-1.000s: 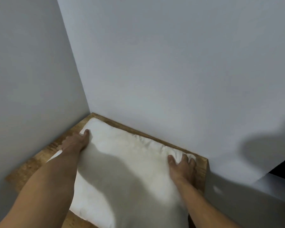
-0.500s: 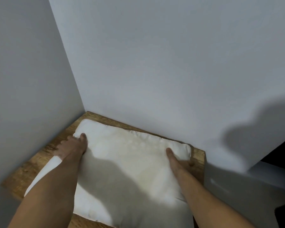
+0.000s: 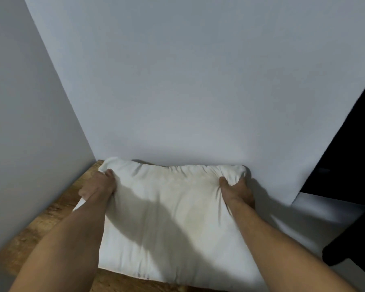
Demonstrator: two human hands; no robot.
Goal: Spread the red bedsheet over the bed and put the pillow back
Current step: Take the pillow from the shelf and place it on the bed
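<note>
The left hand (image 3: pixel 99 186) and right hand (image 3: pixel 236 191) each keep a tight grip on a far corner of the white pillow (image 3: pixel 177 224), which lies on bare wooden boards (image 3: pixel 40 230) against the wall (image 3: pixel 177 102), so a soft corner could slip free and the pillow could flop down.

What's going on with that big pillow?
A person is gripping a soft white pillow with both hands: the left hand holds its far left corner, the right hand its far right corner. The pillow lies on a brown wooden surface, its far edge bunched up against the pale grey wall.
</note>
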